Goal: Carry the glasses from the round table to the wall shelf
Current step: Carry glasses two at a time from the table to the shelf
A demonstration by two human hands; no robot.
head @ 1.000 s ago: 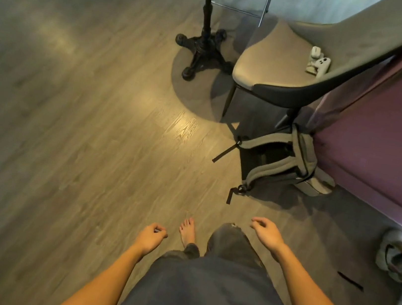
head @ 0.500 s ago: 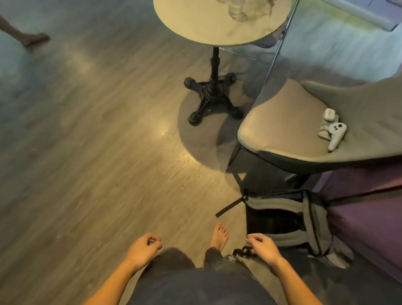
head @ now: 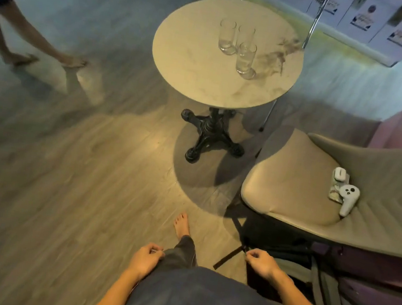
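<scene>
A wood-plank floor (head: 72, 185) fills most of the frame. At right centre a padded beige chair (head: 306, 194) carries a white controller (head: 348, 199) on its seat, with a grey backpack (head: 324, 296) under it at lower right. In the upper centre stands the round table (head: 206, 74) on a black iron base (head: 208, 137); three clear glasses (head: 245, 57) stand upright in a close cluster on its top, toward the far right side. Another person's bare legs (head: 29, 35) cross the upper left. At the bottom centre, well apart from the table, the left hand (head: 146, 257) and right hand (head: 260, 263) hang loosely curled, grasping nothing, either side of a dark trouser leg (head: 182, 251) and a bare foot (head: 182, 224).
</scene>
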